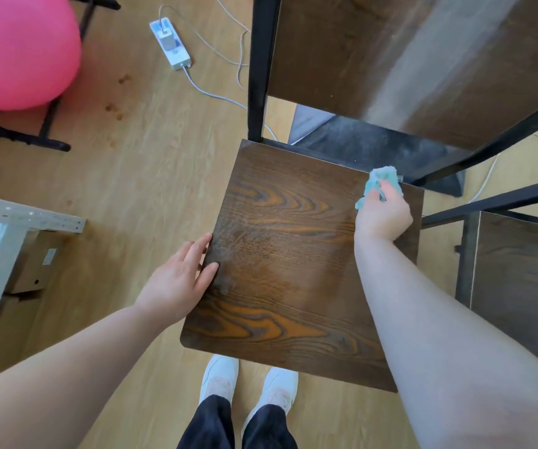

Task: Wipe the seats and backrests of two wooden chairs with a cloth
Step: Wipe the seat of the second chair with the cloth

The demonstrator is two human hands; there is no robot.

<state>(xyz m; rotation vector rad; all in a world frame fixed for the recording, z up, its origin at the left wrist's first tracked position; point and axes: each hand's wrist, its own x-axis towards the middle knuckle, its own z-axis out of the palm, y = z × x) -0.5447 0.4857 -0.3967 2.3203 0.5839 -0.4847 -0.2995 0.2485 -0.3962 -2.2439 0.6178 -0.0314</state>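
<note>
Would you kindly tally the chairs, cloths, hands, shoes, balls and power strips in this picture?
chairs: 2 (middle chair, right chair)
cloth: 1
hands: 2 (left hand, right hand)
shoes: 2 (left shoe, right shoe)
ball: 1
power strip: 1
Total: 9

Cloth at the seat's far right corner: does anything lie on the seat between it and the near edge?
Nothing visible. The right hand grips the cloth at that corner; the seat toward the near edge is bare wood. Only the left hand touches it, at the left edge.
</note>
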